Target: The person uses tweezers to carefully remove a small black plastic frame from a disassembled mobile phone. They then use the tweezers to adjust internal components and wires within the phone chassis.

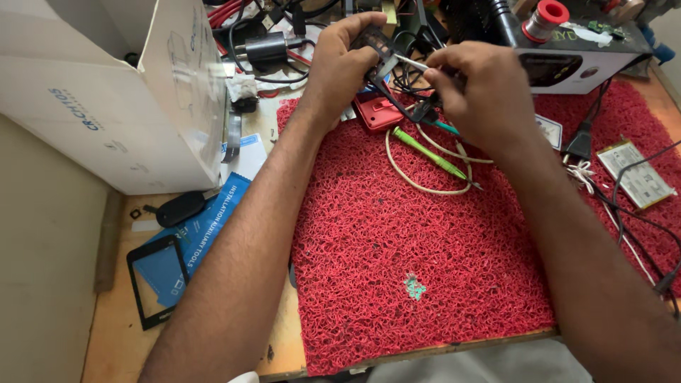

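The head camera looks down on a wooden bench covered by a red looped mat [418, 284]. Both hands work at the far edge of the mat, close together. The left hand [340, 67] is curled shut around a small dark phone frame [376, 42], which stands above the thumb and juts out toward the right hand; the fingers wrap its far side and the thumb presses its near side. The right hand [482, 89] is closed on a thin metal tool [410, 64], pinched between thumb and fingertips, and the tool's tip reaches left to touch the frame just beside the left thumb. Dark wires [408, 99] hang below the frame, between the two hands.

Under the hands, on the mat, lie a green screwdriver [429, 152] across a loop of white cable [425, 177], and a small red case [379, 113] just beside the left wrist. A white cardboard box [106, 92] stands at the left, with a black screen frame [157, 280] on a blue packet [206, 220] near it. A flat battery [638, 177] lies at the right edge.
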